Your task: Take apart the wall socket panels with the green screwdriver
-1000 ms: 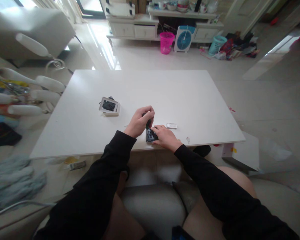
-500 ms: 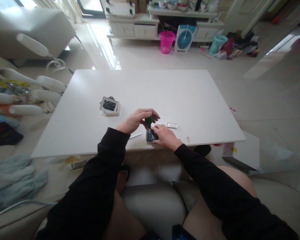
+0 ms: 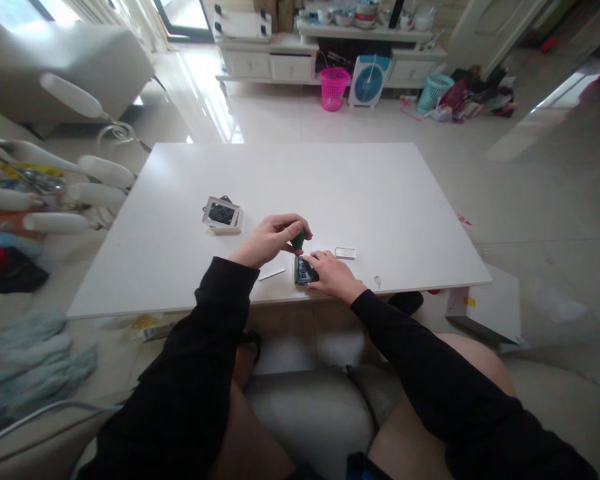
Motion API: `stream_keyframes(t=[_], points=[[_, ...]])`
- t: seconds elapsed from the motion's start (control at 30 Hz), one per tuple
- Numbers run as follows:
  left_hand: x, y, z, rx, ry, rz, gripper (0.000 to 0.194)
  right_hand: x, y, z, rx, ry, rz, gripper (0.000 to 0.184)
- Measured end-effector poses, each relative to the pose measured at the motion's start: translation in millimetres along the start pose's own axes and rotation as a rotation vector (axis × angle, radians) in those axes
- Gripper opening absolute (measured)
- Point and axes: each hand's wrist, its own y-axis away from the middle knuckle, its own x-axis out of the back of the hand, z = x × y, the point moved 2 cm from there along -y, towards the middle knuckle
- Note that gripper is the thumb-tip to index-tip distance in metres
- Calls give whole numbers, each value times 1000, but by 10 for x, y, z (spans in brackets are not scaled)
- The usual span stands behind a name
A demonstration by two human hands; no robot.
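Observation:
A green-handled screwdriver (image 3: pixel 299 239) stands upright in my left hand (image 3: pixel 274 237), whose fingers curl around the handle from above. Its lower end meets the far left corner of a small black rectangular device (image 3: pixel 304 272), though the tip is too small to make out. My right hand (image 3: pixel 334 272) grips the right side of this device, holding it against the tabletop and hiding part of it. A thin white stick (image 3: pixel 271 274) lies left of the device. Beyond my right hand is a small clear rectangular box (image 3: pixel 345 253).
The white table (image 3: pixel 300 173) carries an opened box (image 3: pixel 223 217) with dark contents at left. A small clear bit (image 3: pixel 377 281) lies near the front edge. Beyond the table stand a pink basket (image 3: pixel 335 90) and a blue fan (image 3: pixel 369 81). A lamp (image 3: pixel 105 170) rises at left.
My left hand has shifted slightly left and up, its fingers closing more over the green handle. The right hand stays on the device. The whole view has tilted a little.

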Motion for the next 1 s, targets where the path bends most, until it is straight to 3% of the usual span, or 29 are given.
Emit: stream_keyframes(t=[0.13,0.17,0.23,0.3,0.47,0.6,0.83,1.0], points=[[-131,-48,-86,-57,-5,417,37,3,3,-5,-1,0,12,73],[-165,-53,-100,-73,-18,465,35,3,4,-6,0,-1,15,73],[-214,-62,-110,-73,-41,411,32,5,6,-7,0,1,17,73],[-212,-63,-102,-58,-42,270,30,9,9,-10,2,5,12,73],[-48,-38,-72,-27,86,-33,46,12,12,-15,6,9,7,73],[56,-10,-23,21,8,-167,47,13,12,-19,4,23,4,70],[55,-1,62,-54,-102,-187,51,25,13,-19,-2,29,5,68],[-4,-5,-8,-116,-74,-66,47,12,6,-5,2,24,6,70]])
